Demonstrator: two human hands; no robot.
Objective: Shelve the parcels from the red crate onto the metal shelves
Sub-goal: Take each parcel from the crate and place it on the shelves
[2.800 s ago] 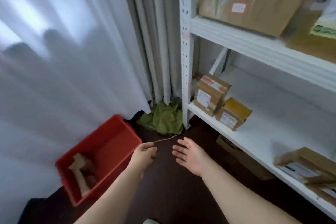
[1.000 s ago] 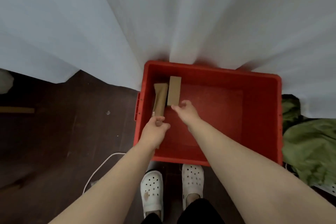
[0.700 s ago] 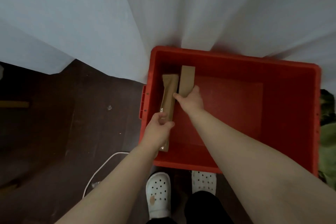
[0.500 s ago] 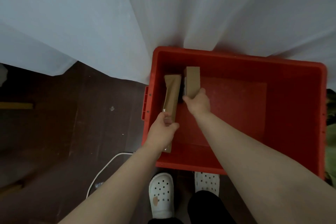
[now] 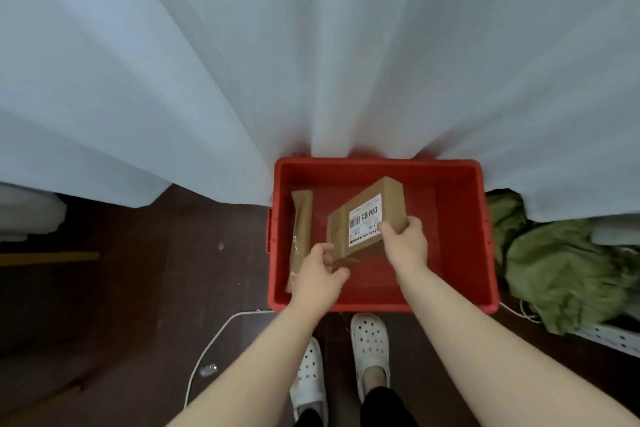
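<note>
1. The red crate (image 5: 460,253) sits on the dark floor (image 5: 138,288), its far wall pushed into the hem of a white curtain (image 5: 311,62).
2. The right hand (image 5: 405,244) grips a brown cardboard parcel (image 5: 388,198) at its near right corner. The thumb lies on the top face and the fingers (image 5: 414,224) curl round the side edge.
3. That parcel is held at a slant over the middle of the crate, one end toward the far wall and the other toward the near left corner.
4. A white label (image 5: 363,222) with a barcode and a printed code faces up on the parcel's top face.
5. The left hand (image 5: 318,277) is at the parcel's near left corner with its fingers curled. I cannot tell whether they pinch the cardboard or only touch it.
6. A second parcel (image 5: 301,229) — long, narrow and brown — lies flat along the crate's left wall. It runs from close to the far left corner toward the near one, and the left hand covers its near end.
7. A crumpled green cloth (image 5: 561,267) lies on the floor just beside the crate's right wall.
8. A white cable (image 5: 207,350) curves across the floor near the crate's near left corner.
9. Two white perforated shoes (image 5: 369,340) stand just in front of the crate's near wall.
10. A perforated white metal rail (image 5: 613,340) shows at the right edge of the floor — only a short piece, below the green cloth.
</note>
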